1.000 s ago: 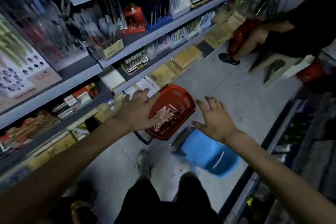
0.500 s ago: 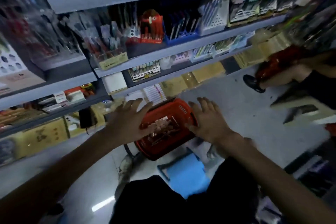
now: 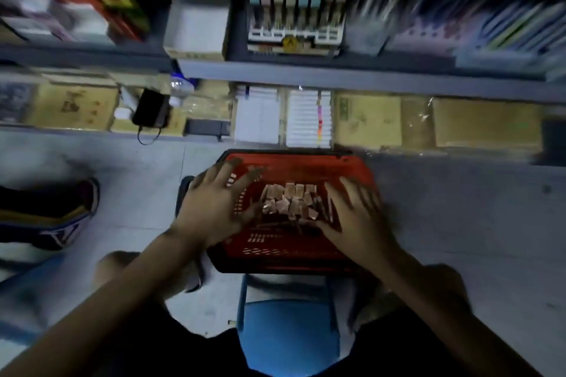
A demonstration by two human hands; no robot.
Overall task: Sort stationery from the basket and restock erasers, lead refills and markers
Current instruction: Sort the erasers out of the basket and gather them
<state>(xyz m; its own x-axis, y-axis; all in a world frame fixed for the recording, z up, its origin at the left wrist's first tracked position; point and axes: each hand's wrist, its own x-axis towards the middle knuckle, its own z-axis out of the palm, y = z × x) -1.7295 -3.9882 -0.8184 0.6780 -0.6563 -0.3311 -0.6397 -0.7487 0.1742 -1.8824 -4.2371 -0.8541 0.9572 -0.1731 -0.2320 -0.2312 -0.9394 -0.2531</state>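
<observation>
Directly below, a red slotted plastic basket [image 3: 275, 254] sits on the pale floor [image 3: 459, 223], its far rim near the cardboard boxes [image 3: 487, 122] on the lowest shelf. Bare floor opens to the right. Small glossy packets [image 3: 291, 199] lie heaped inside. The left hand [image 3: 214, 205] and right hand [image 3: 358, 217] are over its two sides, fingers spread, gripping nothing. A blue stool [image 3: 288, 333] stands at its near edge.

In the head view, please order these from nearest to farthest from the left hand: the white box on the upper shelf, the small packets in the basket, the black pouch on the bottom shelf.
1. Small packets, in the basket, beside the left hand.
2. Black pouch, bottom shelf, ahead and left.
3. White box, shelf above, farthest.
</observation>
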